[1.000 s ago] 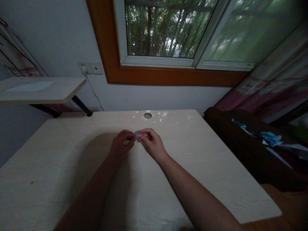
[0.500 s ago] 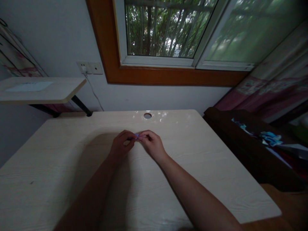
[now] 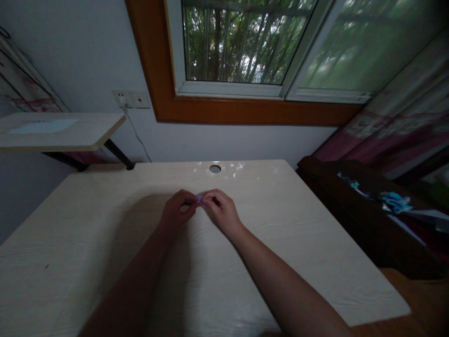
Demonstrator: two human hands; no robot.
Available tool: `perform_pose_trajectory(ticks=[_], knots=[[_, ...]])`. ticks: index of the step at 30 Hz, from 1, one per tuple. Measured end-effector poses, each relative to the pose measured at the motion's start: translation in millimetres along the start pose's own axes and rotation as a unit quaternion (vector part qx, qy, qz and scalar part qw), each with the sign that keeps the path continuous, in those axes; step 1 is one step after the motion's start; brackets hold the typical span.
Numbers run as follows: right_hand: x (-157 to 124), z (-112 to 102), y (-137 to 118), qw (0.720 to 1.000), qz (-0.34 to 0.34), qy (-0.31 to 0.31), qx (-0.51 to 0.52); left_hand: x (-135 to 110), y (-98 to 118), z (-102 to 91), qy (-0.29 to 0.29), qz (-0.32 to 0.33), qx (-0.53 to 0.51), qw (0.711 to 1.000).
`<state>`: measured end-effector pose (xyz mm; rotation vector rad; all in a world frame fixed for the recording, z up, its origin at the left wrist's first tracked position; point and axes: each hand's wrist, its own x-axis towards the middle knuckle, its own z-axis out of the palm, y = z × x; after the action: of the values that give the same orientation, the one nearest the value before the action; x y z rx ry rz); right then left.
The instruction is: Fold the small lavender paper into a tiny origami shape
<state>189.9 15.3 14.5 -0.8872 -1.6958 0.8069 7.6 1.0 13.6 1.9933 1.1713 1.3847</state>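
Between my fingertips is a small bluish-purple piece (image 3: 199, 199), too small and too covered for me to tell its kind. My left hand (image 3: 177, 209) pinches it from the left, thumb and forefinger closed. From the right, my right hand (image 3: 222, 208) closes its thumb and fingers at the piece's other end. Both hands are close together, low over the pale wood-grain table (image 3: 291, 243). My fingers hide most of the piece.
A raised shelf (image 3: 105, 126) on black legs stands at the table's back left. Behind the hands is a round cable hole (image 3: 215, 169). A white cord (image 3: 136, 131) hangs from the wall socket (image 3: 122, 98). Dark furniture with blue items (image 3: 396, 202) lies beyond the right edge.
My right fingertips have shifted very slightly, and a little more of the bluish-purple piece shows between the hands. Both arms stay in place.
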Motion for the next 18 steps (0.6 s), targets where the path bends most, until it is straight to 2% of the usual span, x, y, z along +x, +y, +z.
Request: perform_pose_trajectory(ticks=[8, 12, 18], knots=[[0.9, -0.3, -0.2, 1.000, 0.008, -0.013, 0.017, -4.6, -6.8, 3.1, 0.023, -0.104, -0.021, 0.994], [0.4, 1.0, 0.4, 0.999, 0.019, -0.008, 0.029, -4.4, -8.2, 4.1, 0.028, -0.116, -0.031, 0.992], [-1.0, 5.2, 1.2, 0.994, 0.077, 0.009, 0.077, -4.5, -7.0, 3.6, 0.017, -0.146, -0.068, 0.987]])
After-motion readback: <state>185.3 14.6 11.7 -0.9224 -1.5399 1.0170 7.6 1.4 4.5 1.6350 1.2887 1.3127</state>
